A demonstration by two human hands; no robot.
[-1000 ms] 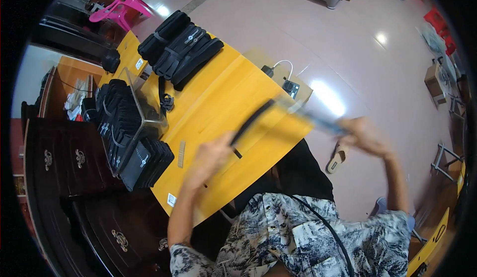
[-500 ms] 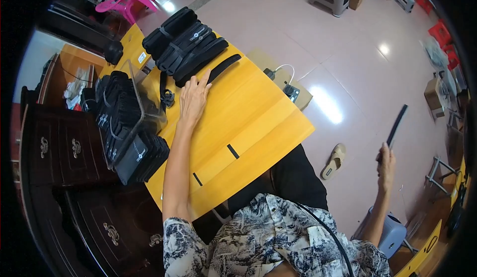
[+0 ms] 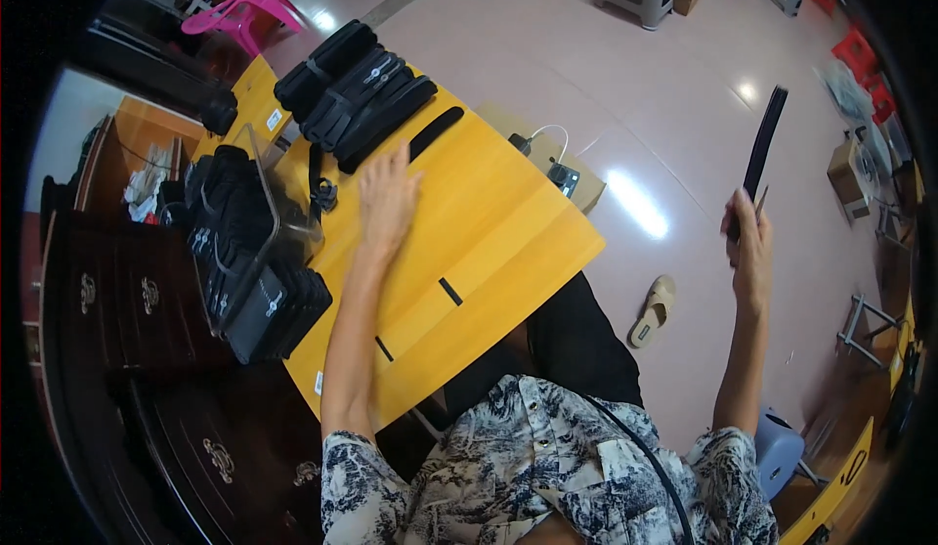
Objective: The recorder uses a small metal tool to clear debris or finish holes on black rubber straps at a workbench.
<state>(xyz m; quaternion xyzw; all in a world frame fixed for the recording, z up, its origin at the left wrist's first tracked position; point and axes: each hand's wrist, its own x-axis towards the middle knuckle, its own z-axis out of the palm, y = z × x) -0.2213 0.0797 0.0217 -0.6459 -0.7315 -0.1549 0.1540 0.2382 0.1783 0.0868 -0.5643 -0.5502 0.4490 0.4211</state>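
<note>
Head view shows the left hand [image 3: 388,198] lying open and flat on the yellow table [image 3: 508,242], fingers spread, its fingertips just beside a single black strap [image 3: 436,132] at its 1 o'clock. The right hand [image 3: 747,242], raised off the table at 3 o'clock, grips a long black strip [image 3: 765,144] upright. Bundled black straps [image 3: 357,95] lie at the table's 11 o'clock.

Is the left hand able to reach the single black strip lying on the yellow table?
Probably yes: the left hand rests flat on the yellow table right beside the black strip, nothing between them.
</note>
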